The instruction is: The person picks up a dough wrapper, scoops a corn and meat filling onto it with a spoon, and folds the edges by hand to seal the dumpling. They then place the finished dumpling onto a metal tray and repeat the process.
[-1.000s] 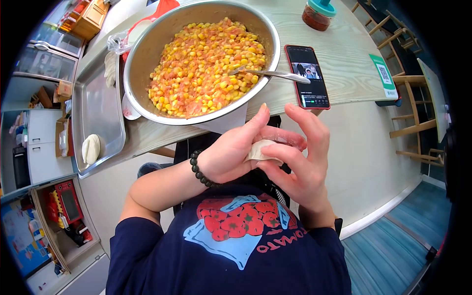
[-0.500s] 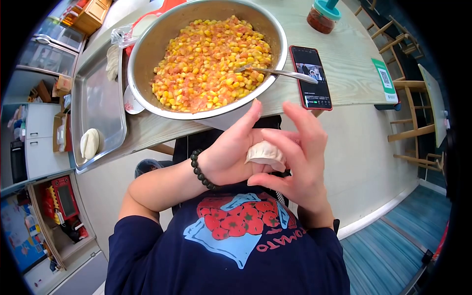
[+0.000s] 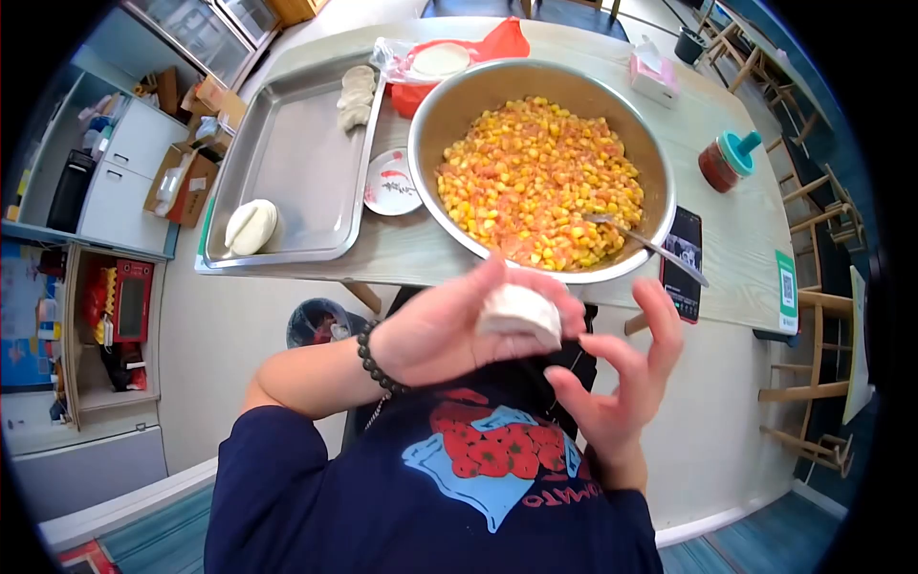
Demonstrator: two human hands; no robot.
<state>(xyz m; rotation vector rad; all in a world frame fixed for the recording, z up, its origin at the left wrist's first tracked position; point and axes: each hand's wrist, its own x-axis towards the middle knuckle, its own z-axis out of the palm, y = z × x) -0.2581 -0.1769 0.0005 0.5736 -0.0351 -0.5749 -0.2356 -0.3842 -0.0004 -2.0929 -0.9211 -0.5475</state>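
A pale folded dumpling [image 3: 521,314] rests on the palm and fingers of my left hand [image 3: 449,330], whose thumb points up beside it. My right hand [image 3: 626,383] is just to the right, fingers spread and curved, apart from the dumpling with nothing in it. Beyond both hands stands a large metal bowl [image 3: 428,143] of corn and pinkish filling [image 3: 540,182]. A spoon [image 3: 660,251] leans over its near right rim. On the left, a metal tray [image 3: 296,163] bears dumplings [image 3: 357,98] at its upper right and pale dough pieces [image 3: 251,228] at its lower left.
A small patterned plate [image 3: 393,184] sits between tray and bowl. Round wrappers [image 3: 441,60] lie on a red bag [image 3: 499,43] behind. Right of the bowl are a phone [image 3: 682,258], a teal-lidded jar [image 3: 727,163], a tissue box [image 3: 655,78] and a QR-code card [image 3: 786,292].
My right hand has come away from the dumpling and moved right. The view has shifted, showing more of the table's far side. The dumpling remains on my left hand.
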